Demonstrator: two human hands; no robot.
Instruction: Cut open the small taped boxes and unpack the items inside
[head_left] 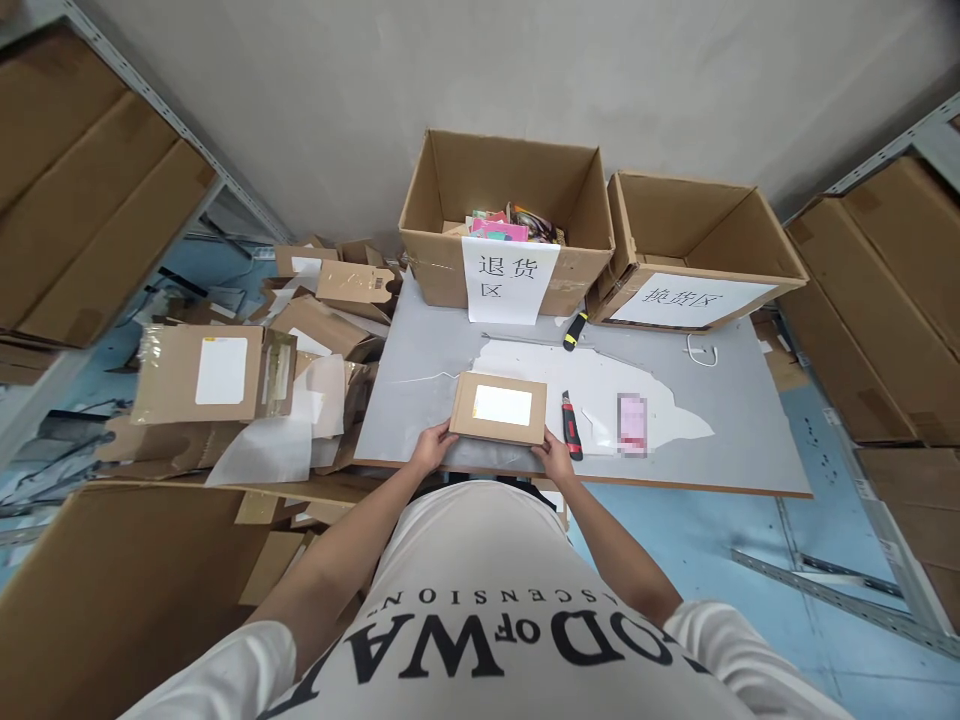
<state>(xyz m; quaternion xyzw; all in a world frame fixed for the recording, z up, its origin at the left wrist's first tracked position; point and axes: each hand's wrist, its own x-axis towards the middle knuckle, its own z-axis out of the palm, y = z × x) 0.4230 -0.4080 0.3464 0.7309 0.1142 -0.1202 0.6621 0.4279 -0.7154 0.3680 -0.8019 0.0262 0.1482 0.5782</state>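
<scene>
The left hand and right hand are apart, gripping the near corners of the small carton between them. Caution: sliding it rightward could knock the red-and-black cutter just beside the right hand.

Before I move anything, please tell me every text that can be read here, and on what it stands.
"退货区": left paper, on left open box.
"换货区": right paper, on right open box.
"GOD OF WAR": shirt, upside down, end letters unclear.
"ASCENSION": same shirt, above it.
Too small: labels on held carton and taped box.
Blurred: pink item.
</scene>
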